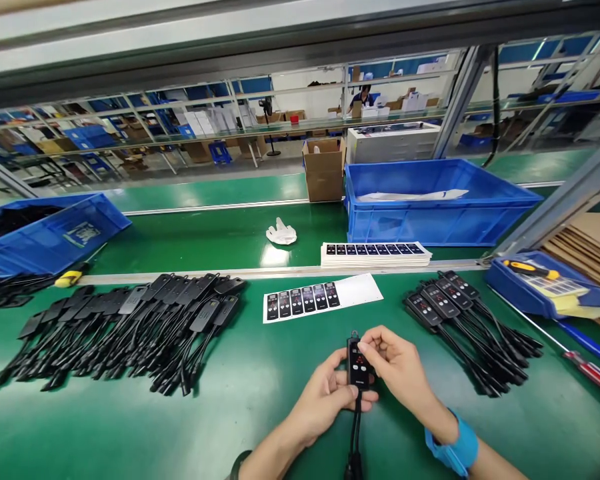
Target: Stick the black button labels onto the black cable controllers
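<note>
My left hand (325, 393) is closed around a black controller box (351, 363) with a loop at its top and cables hanging below it. On the box's face is a black label (359, 379) with white button shapes and red marks. The bent fingers of my right hand (397, 367) are pinched together at the label's upper right edge, hiding that corner. Beyond my hands lies a white label sheet (360, 291) with a row of similar labels on its left part. To the right, several labelled controllers (443, 300) lie side by side with their cables toward me.
Many black controllers (200, 317) with cables cover the left bench. Behind are a stack of label sheets (375, 261), a white glove (281, 232), and blue bins (430, 223) (80, 233). At right are a small blue tray (595, 293) and a red-handled screwdriver (593, 375).
</note>
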`<act>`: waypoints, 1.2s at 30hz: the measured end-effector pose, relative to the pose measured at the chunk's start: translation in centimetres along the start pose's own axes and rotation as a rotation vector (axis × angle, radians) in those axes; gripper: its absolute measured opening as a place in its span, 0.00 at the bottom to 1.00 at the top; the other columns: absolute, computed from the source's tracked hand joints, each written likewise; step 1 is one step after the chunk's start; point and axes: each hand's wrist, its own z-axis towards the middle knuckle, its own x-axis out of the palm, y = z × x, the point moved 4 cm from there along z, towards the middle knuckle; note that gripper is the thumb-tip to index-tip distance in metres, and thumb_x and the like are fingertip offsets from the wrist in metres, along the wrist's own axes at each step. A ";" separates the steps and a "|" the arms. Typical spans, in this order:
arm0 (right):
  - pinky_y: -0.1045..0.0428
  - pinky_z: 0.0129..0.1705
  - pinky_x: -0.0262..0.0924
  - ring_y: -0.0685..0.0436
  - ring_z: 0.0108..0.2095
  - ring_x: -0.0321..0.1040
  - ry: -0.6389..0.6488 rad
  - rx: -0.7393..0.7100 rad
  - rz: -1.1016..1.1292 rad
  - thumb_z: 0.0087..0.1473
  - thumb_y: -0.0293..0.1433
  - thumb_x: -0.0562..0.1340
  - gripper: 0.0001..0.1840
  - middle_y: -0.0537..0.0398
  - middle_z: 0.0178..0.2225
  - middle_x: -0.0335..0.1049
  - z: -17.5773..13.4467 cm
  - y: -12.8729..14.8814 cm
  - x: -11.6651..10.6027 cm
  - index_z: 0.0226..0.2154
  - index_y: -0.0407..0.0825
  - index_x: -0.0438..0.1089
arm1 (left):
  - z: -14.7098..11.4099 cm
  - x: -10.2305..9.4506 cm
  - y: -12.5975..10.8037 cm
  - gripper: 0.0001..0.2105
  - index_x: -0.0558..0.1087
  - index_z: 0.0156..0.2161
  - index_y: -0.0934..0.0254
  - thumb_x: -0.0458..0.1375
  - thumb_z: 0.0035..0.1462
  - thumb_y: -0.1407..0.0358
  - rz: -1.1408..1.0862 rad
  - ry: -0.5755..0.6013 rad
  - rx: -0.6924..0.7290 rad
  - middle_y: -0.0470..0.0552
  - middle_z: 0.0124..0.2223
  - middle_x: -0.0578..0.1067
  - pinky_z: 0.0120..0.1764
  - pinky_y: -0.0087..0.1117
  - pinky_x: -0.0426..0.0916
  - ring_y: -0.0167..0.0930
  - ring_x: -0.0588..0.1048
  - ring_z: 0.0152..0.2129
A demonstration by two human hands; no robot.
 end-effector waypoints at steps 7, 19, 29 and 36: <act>0.58 0.16 0.57 0.51 0.18 0.59 -0.024 0.019 0.029 0.51 0.40 0.63 0.12 0.62 0.18 0.61 -0.1 -0.2 0.0 0.25 0.49 0.67 | 0.0 0.2 0.1 0.28 0.61 0.53 0.64 0.65 0.48 0.58 0.023 0.026 0.028 0.56 0.40 0.77 0.43 0.38 0.70 0.37 0.78 0.38; 0.57 0.17 0.58 0.51 0.18 0.60 -0.044 0.034 -0.004 0.50 0.38 0.63 0.11 0.61 0.18 0.62 -0.1 -0.4 -0.1 0.25 0.49 0.67 | 0.1 0.1 0.4 0.27 0.61 0.51 0.65 0.64 0.49 0.57 0.071 0.036 0.058 0.53 0.36 0.77 0.42 0.38 0.70 0.35 0.78 0.35; 0.56 0.21 0.56 0.51 0.19 0.58 -0.008 0.008 -0.241 0.50 0.38 0.63 0.15 0.66 0.20 0.57 0.6 -1.1 -0.8 0.39 0.50 0.66 | 0.1 -0.1 0.2 0.22 0.62 0.47 0.64 0.64 0.47 0.66 0.016 0.012 0.018 0.56 0.40 0.77 0.40 0.38 0.72 0.37 0.79 0.34; 0.51 0.34 0.65 0.45 0.32 0.67 0.238 -0.003 -0.209 0.45 0.34 0.65 0.31 0.55 0.36 0.70 -0.2 -1.6 1.3 0.53 0.51 0.60 | 0.5 -0.8 -0.1 0.14 0.63 0.46 0.66 0.53 0.55 0.61 -0.121 -0.005 0.086 0.56 0.37 0.78 0.33 0.36 0.72 0.36 0.79 0.29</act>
